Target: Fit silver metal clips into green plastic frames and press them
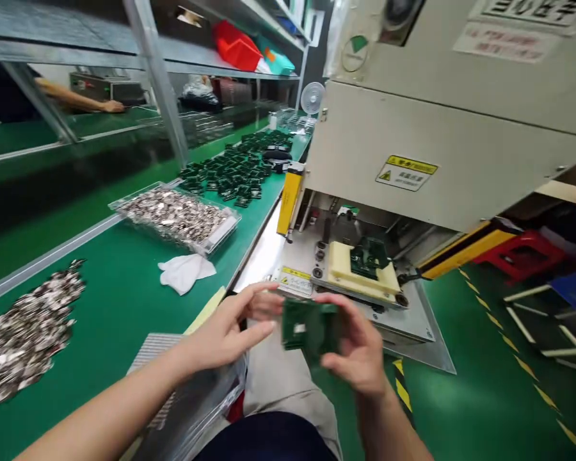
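Observation:
My right hand [358,349] grips a small stack of green circuit boards [307,326] over my lap, fingers on top and thumb below. Just left of the stack is my left hand [242,330], its fingers apart and pointing at the boards, with nothing held. The boards are slightly blurred. Beyond them, a cream fixture [338,269] sits on the machine's metal base, and a dark green board [370,256] lies on it.
Left on the green bench [125,282] are a clear tray of silvery discs [173,214], a loose pile of discs [33,326], a white cloth [185,272] and many green boards [235,168]. Yellow guards [290,202] flank the machine opening. A person's hand [111,106] shows behind the shelf.

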Tool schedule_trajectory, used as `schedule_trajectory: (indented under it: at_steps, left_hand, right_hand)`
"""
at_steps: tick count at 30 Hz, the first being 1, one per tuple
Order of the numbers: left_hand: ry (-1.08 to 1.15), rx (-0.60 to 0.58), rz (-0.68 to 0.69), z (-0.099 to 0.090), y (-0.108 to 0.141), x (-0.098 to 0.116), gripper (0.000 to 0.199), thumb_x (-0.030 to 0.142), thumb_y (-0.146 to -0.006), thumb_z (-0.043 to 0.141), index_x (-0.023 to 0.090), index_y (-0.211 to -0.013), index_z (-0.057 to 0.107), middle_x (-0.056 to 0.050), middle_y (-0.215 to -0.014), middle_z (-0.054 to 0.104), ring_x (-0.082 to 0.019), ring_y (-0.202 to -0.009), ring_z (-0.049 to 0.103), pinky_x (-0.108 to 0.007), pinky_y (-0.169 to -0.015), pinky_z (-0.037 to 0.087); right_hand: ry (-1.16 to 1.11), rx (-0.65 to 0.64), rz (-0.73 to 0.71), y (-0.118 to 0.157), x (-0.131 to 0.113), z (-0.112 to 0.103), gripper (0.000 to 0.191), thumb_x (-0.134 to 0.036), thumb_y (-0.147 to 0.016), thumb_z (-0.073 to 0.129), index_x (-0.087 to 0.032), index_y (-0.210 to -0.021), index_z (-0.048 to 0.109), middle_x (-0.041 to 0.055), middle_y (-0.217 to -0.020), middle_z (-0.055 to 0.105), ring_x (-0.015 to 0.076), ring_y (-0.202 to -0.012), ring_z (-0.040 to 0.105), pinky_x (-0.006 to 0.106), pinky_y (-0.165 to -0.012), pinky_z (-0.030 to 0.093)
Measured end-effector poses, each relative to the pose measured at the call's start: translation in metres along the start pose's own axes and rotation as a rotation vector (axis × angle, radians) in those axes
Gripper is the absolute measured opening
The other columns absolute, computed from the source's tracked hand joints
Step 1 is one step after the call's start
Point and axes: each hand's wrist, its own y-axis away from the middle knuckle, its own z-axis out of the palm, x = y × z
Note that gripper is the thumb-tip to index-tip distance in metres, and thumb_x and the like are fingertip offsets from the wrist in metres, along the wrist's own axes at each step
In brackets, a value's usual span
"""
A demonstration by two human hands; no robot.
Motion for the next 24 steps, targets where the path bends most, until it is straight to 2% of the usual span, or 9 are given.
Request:
schedule_trajectory:
  at_steps: [3, 5, 6, 8, 11, 14, 17, 21, 24]
  left_hand:
    - [-0.193, 0.016, 0.156, 0.023, -0.072, 0.023, 0.052, 0.036, -0.085, 0.063, 0.022, -0.133, 0.046, -0.013, -0.130, 0.060, -0.027, -0.121, 0.057, -0.039, -0.098, 0.051]
    - [-0.322, 0.024, 0.229, 0.043, -0.120, 0.034, 0.061, 0.039, -0.081, 0.068, 0.019, -0.135, 0.046, -0.014, -0.138, 0.055, -0.030, -0.128, 0.051, -0.044, -0.105, 0.045]
    - [-0.365, 0.010, 0.236, 0.052, -0.141, 0.037, 0.067, 0.041, -0.078, 0.070, 0.017, -0.136, 0.045, -0.016, -0.142, 0.051, -0.031, -0.131, 0.048, -0.046, -0.108, 0.042]
    - [-0.396, -0.041, 0.202, 0.068, -0.174, 0.040, 0.075, 0.042, -0.075, 0.074, 0.014, -0.137, 0.044, -0.019, -0.142, 0.051, -0.034, -0.131, 0.047, -0.048, -0.109, 0.040]
    - [-0.294, -0.070, 0.147, 0.077, -0.197, 0.038, 0.074, 0.041, -0.070, 0.078, 0.013, -0.132, 0.050, -0.017, -0.124, 0.063, -0.031, -0.117, 0.058, -0.045, -0.100, 0.047]
    - [-0.112, -0.008, 0.160, 0.065, -0.181, 0.035, 0.068, 0.038, -0.068, 0.080, 0.016, -0.127, 0.054, -0.012, -0.113, 0.066, -0.025, -0.104, 0.063, -0.039, -0.093, 0.052]
    - [-0.070, 0.037, 0.150, 0.035, -0.132, 0.028, 0.061, 0.034, -0.070, 0.078, 0.021, -0.125, 0.054, -0.008, -0.110, 0.062, -0.021, -0.101, 0.062, -0.036, -0.094, 0.051]
    - [-0.147, 0.090, -0.073, -0.012, -0.048, -0.001, 0.051, 0.034, -0.074, 0.075, 0.025, -0.120, 0.056, -0.008, -0.115, 0.060, -0.025, -0.111, 0.059, -0.037, -0.099, 0.050]
    - [-0.140, 0.107, -0.228, -0.032, -0.001, -0.029, 0.052, 0.037, -0.075, 0.074, 0.026, -0.122, 0.055, -0.010, -0.127, 0.058, -0.029, -0.117, 0.058, -0.043, -0.105, 0.046]
  right_hand:
    - [-0.061, 0.569, -0.067, 0.011, -0.004, -0.057, 0.053, -0.047, -0.080, 0.078, -0.022, -0.124, 0.061, 0.0073, -0.114, 0.059, 0.0212, -0.092, 0.061, 0.029, -0.072, 0.053]
    - [-0.064, 0.815, -0.112, 0.013, -0.004, -0.089, 0.046, -0.041, -0.078, 0.080, -0.020, -0.116, 0.065, 0.0056, -0.104, 0.061, 0.0166, -0.078, 0.059, 0.025, -0.063, 0.050]
    - [-0.053, 0.873, -0.118, 0.012, -0.003, -0.101, 0.045, -0.039, -0.076, 0.082, -0.019, -0.113, 0.066, 0.0052, -0.101, 0.061, 0.0157, -0.074, 0.059, 0.025, -0.061, 0.049]
    - [-0.018, 0.901, -0.117, 0.007, -0.001, -0.119, 0.045, -0.037, -0.074, 0.083, -0.018, -0.111, 0.067, 0.0056, -0.101, 0.062, 0.0157, -0.074, 0.058, 0.025, -0.060, 0.049]
    - [0.039, 0.831, -0.122, -0.005, 0.001, -0.130, 0.049, -0.038, -0.073, 0.084, -0.019, -0.115, 0.066, 0.0067, -0.112, 0.061, 0.0171, -0.083, 0.061, 0.026, -0.066, 0.051]
    - [0.179, 0.686, -0.095, -0.025, 0.006, -0.135, 0.056, -0.041, -0.075, 0.083, -0.022, -0.124, 0.061, 0.0081, -0.120, 0.060, 0.0222, -0.103, 0.059, 0.030, -0.083, 0.052]
    - [0.345, 0.438, 0.018, -0.050, 0.011, -0.141, 0.068, -0.046, -0.072, 0.084, -0.021, -0.129, 0.057, 0.0089, -0.114, 0.061, 0.0250, -0.104, 0.058, 0.034, -0.087, 0.051]
    - [0.483, 0.110, 0.190, -0.077, 0.014, -0.147, 0.069, -0.055, -0.071, 0.081, -0.020, -0.126, 0.060, 0.0067, -0.098, 0.062, 0.0221, -0.082, 0.059, 0.034, -0.074, 0.052]
    - [0.550, 0.032, 0.232, -0.084, 0.013, -0.143, 0.070, -0.058, -0.072, 0.078, -0.020, -0.128, 0.058, 0.0071, -0.099, 0.063, 0.0243, -0.086, 0.060, 0.036, -0.076, 0.052]
